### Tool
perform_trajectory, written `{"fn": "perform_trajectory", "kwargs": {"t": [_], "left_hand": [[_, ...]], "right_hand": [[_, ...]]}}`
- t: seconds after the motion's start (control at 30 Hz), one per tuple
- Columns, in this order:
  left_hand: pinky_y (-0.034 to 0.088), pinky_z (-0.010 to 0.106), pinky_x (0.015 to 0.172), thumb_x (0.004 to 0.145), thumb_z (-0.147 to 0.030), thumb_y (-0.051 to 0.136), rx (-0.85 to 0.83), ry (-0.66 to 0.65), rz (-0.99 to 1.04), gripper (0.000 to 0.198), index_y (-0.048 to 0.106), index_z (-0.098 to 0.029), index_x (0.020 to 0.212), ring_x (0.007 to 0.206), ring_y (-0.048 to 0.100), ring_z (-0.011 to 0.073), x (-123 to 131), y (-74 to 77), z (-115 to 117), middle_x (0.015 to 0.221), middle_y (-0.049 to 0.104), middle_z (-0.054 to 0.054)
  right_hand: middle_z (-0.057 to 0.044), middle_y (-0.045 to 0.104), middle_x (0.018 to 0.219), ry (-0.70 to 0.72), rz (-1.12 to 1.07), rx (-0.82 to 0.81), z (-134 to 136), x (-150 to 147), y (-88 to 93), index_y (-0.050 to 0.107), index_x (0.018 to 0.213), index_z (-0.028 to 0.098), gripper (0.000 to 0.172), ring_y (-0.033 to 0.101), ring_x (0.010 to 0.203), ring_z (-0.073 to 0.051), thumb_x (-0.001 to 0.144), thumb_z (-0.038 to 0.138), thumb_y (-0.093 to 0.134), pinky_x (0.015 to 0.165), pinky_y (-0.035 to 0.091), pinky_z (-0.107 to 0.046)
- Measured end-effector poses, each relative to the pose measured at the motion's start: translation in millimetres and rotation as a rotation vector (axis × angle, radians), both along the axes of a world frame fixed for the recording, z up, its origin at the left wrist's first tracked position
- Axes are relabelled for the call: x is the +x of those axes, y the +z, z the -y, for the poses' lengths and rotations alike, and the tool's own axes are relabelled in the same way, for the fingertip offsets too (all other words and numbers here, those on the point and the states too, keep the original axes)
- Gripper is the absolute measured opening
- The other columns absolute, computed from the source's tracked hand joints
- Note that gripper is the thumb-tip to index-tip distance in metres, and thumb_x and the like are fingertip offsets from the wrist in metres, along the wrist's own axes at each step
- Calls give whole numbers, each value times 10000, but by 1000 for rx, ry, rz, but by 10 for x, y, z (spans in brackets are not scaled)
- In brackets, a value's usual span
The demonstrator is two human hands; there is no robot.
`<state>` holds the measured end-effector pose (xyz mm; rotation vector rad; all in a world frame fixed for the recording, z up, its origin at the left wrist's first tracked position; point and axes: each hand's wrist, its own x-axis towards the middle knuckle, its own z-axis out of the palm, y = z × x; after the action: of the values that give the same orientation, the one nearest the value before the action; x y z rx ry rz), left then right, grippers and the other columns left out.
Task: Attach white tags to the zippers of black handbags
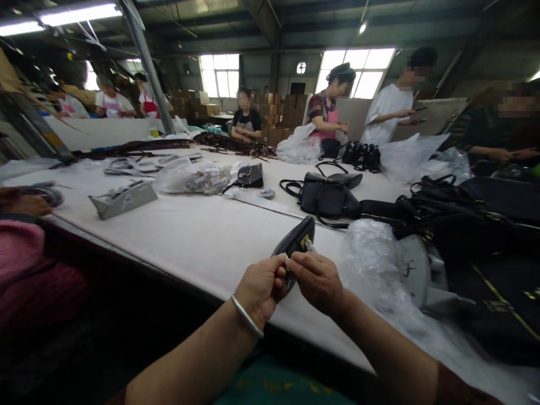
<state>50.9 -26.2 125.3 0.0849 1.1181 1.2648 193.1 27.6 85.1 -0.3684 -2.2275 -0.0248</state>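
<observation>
A small black bag (292, 239) with a gold metal fitting is tilted up over the near edge of the white table. My left hand (262, 287), with a silver bangle on its wrist, is closed on the bag's near end. My right hand (318, 279) is closed in a pinch against the same end, its fingertips meeting those of the left. A tiny whitish bit shows between the fingertips; its kind is too small to make out. Some whitish material also shows by the gold fitting. My fingers hide the near end of the bag.
Black handbags (329, 197) and a crumpled clear plastic bag (371, 253) lie to the right, near a grey tape dispenser (415, 270). Another dispenser (124, 199) stands left. A co-worker's hand (31, 205) is at the far left; several people work beyond the table (202, 236).
</observation>
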Motion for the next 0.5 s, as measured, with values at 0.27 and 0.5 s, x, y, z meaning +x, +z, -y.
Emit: {"fn": "perform_trajectory", "kwargs": {"t": [0.27, 0.5], "left_hand": [[406, 174, 453, 811, -342, 676, 185, -167, -403, 246, 689, -117, 908, 476, 492, 52, -259, -207, 200, 695, 654, 32], [562, 350, 757, 806, -391, 689, 425, -51, -1220, 446, 620, -165, 1184, 933, 651, 212, -403, -608, 351, 1057, 667, 111]], "right_hand": [[-164, 654, 1217, -114, -91, -126, 180, 128, -359, 382, 1482, 198, 618, 646, 1094, -259, 895, 75, 532, 869, 592, -401], [-164, 616, 1234, -200, -195, -262, 355, 104, -354, 468, 1407, 218, 555, 644, 1066, -266, 876, 113, 591, 881, 587, -432]]}}
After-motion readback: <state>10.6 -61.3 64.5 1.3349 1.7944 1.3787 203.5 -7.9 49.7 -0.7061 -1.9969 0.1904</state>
